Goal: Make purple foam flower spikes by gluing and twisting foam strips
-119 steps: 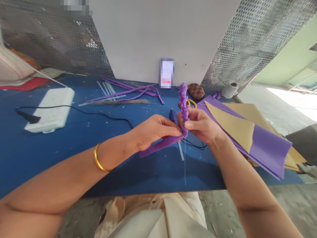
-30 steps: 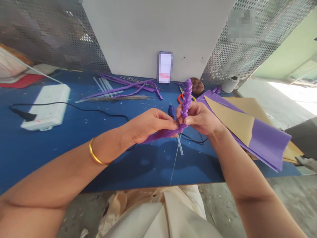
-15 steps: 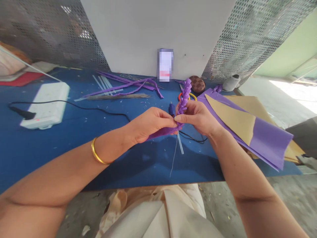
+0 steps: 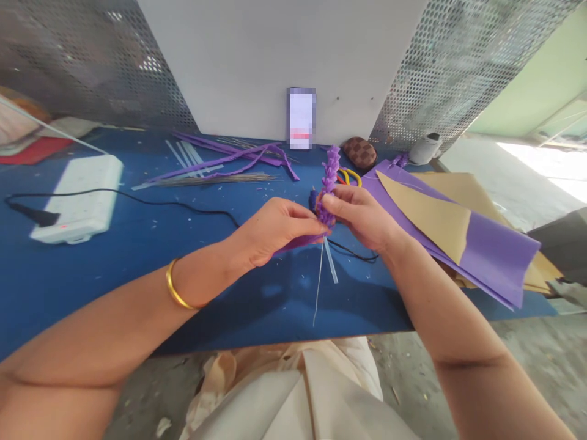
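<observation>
Head view showed both hands raised just above the blue worktop (image 4: 137,263). The right hand (image 4: 364,217) pinched the base of a purple frilled spike (image 4: 330,174), keeping it upright with its thin wire (image 4: 318,287) hanging free below. The left hand (image 4: 275,229) had its grip pressed together on the loose purple strip (image 4: 296,242), seemingly holding it taut against the spike's base, though the fingertips hid the join. Scissors (image 4: 349,176) and purple sheets (image 4: 486,256) lay within reach on the right.
</observation>
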The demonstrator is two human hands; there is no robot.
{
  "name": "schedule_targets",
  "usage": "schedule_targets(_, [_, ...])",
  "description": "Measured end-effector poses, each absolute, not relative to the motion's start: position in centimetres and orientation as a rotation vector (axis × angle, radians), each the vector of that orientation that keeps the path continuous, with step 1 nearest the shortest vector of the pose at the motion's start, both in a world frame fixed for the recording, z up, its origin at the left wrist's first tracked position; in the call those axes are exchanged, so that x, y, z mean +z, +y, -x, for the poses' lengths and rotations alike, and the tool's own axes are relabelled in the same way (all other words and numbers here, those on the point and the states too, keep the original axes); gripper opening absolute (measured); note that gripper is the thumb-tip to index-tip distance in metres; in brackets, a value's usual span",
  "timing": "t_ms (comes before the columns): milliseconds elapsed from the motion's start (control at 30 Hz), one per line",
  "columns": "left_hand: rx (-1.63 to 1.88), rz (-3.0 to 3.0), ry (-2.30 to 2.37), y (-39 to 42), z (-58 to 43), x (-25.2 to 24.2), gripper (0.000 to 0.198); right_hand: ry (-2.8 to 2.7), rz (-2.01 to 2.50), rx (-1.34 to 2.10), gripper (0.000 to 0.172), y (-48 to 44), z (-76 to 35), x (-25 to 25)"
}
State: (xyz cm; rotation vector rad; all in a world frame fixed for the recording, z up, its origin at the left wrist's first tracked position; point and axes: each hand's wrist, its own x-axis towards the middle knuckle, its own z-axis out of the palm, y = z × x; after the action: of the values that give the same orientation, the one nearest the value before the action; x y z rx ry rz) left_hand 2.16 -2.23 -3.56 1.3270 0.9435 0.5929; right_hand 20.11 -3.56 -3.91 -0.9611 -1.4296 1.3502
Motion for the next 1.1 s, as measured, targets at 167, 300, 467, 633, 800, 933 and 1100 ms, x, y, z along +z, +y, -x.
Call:
schedule_targets(167, [0.633, -1.285, 0.837, -2.0, -1.9, -3.4, 0.018, -1.420, 0.681, 1.636, 0.032, -2.9, -21.5, -3.8])
schedule_targets(300, [0.647, -1.223, 0.778, -2.2, -1.8, -3.1, 0.016, -1.410, 0.538, 1.695, 0.038, -2.3, -21.6, -4.5])
schedule_targets(467, [0.618, -1.192, 0.720, -2.4, -1.9, -2.9, 0.009, -1.354, 0.562, 1.643, 0.033, -2.1, -21.1, -5.2])
schedule_targets(633, [0.556, -1.197, 0.682, -1.9, -1.7, -2.7, 0.015, -1.331, 0.538, 1.641, 0.027, -2.2, -21.1, -5.0])
schedule_targets(800, [0.424, -1.198, 0.651, -1.6, -1.4, -2.2, 0.017, -1.329, 0.517, 1.621, 0.025, -2.4, -21.3, -4.7])
schedule_targets(933, [0.408, -1.248, 0.678, -1.7, -1.3, -2.2, 0.014, -1.329, 0.514, 1.661, 0.025, -2.4, -21.3, -4.7])
schedule_targets(1100, [0.411, -1.284, 0.687, -1.8, -1.2, -2.2, 0.012, -1.377, 0.515, 1.689, 0.022, -2.5, -21.5, -4.6])
